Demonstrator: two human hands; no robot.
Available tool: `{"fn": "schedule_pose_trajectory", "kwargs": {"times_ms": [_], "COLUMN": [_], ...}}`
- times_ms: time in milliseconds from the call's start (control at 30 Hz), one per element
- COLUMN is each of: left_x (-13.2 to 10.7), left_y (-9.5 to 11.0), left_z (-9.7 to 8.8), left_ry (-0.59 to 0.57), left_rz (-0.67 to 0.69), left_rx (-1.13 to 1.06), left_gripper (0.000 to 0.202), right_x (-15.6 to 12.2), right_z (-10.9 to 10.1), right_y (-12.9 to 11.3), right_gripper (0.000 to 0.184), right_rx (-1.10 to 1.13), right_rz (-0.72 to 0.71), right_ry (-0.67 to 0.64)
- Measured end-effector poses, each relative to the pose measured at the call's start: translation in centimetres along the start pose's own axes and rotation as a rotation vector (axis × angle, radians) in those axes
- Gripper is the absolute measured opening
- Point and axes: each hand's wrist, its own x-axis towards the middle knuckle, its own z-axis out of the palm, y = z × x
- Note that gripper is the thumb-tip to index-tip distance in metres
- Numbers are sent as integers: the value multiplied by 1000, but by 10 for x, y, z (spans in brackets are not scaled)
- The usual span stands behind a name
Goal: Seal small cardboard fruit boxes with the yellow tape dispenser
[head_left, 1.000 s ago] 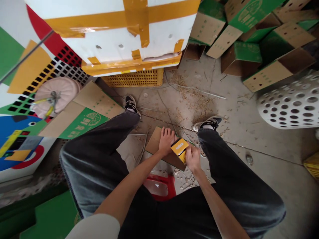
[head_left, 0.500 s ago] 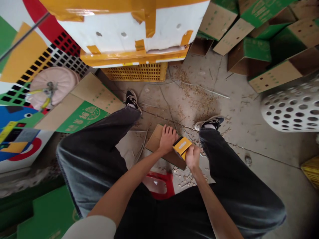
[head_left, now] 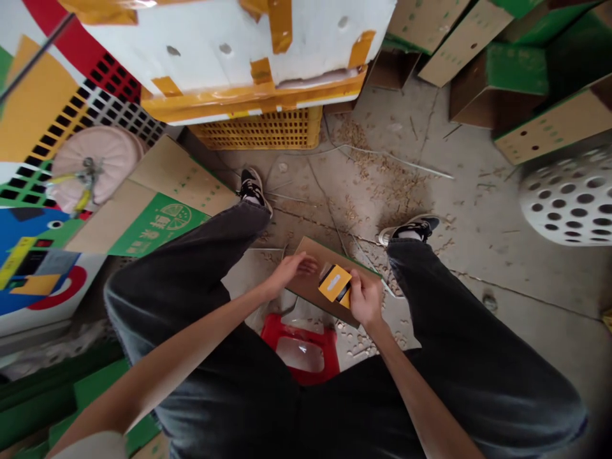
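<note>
My right hand (head_left: 366,298) is closed round a small boxy yellow-and-black object (head_left: 335,284) with a pale mark on its face; I cannot make out its exact kind. It is over the middle of a brown cardboard box (head_left: 306,298) with green edges, between my legs. Whether it touches the cardboard is unclear. Holding nothing, my left hand (head_left: 292,273) is over the box's left end with its fingers stretched out towards the yellow object. A red plastic frame (head_left: 329,357) lies just below the box, between my thighs.
A taped white foam box (head_left: 205,57) rests on a yellow crate (head_left: 268,132) ahead. To the left are a flattened green-and-brown carton (head_left: 143,204) and pliers (head_left: 86,182) on a pink round lid (head_left: 102,156). Cartons (head_left: 514,76) and a white perforated basket (head_left: 574,207) stand right.
My left hand has come off the cardboard box and moved left, its fingers opening out. The yellow object has shifted slightly left and turned in my right hand. More of the box shows.
</note>
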Motion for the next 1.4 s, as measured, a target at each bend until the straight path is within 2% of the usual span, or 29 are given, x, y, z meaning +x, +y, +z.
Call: {"fn": "schedule_pose_trajectory", "kwargs": {"times_ms": [33, 100, 233, 367, 600, 733, 933, 1000, 1067, 1133, 1200, 1233, 1300, 1333, 1400], "left_x": [-6, -17, -28, -25, -17, -14, -7, -6, -5, -3, 3, 7, 16, 21, 31], "left_y": [-1, -3, -5, -4, 2, 5, 6, 7, 10, 17, 26, 30, 34, 34, 29], "left_z": [2, 11, 34, 49, 51, 50, 43, 34, 14, -20, -61, -80, -110, -119, -125], "left_ry": [-17, -14, 19, 27, 144, 244, 332, 337, 362, 448, 637, 692, 733, 745, 758], "left_rz": [-82, -149, -108, -33, 139, 221, 176, 166, 191, 220, 201, 169, 139, 131, 104], "left_rx": [-63, -168, -256, -220, -77, 94, 207, 232, 300, 409, 532, 600, 661, 696, 759], "left_gripper": [58, 60, 59, 59, 40, 29, 16, 15, 12, 10, 14, 17, 20, 21, 25], "right_x": [0, 1, 3, 6, 9, 11, 18, 19, 18, 14, 10, 9, 9, 10, 14], "right_z": [0, 1, 1, 0, -1, -2, 2, 3, 0, -6, -14, -17, -20, -19, -14], "right_y": [0, 0, -1, -2, -7, -13, -30, -37, -42, -42, -37, -33, -27, -25, -26], "right_gripper": [68, 68, 68, 68, 71, 78, 80, 78, 77, 78, 78, 78, 76, 75, 71], "right_rx": [-8, -25, -50, -64, -139, -230, -374, -429, -481, -526, -570, -592, -636, -655, -690], "right_rz": [-6, -15, -34, -64, -73, -41, -8, 5, 16, 25, 36, 42, 54, 58, 65], "right_ry": [3, 9, 9, -12, -32, -29, -82, -104, -132, -160, -181, -188, -202, -213, -237]}}
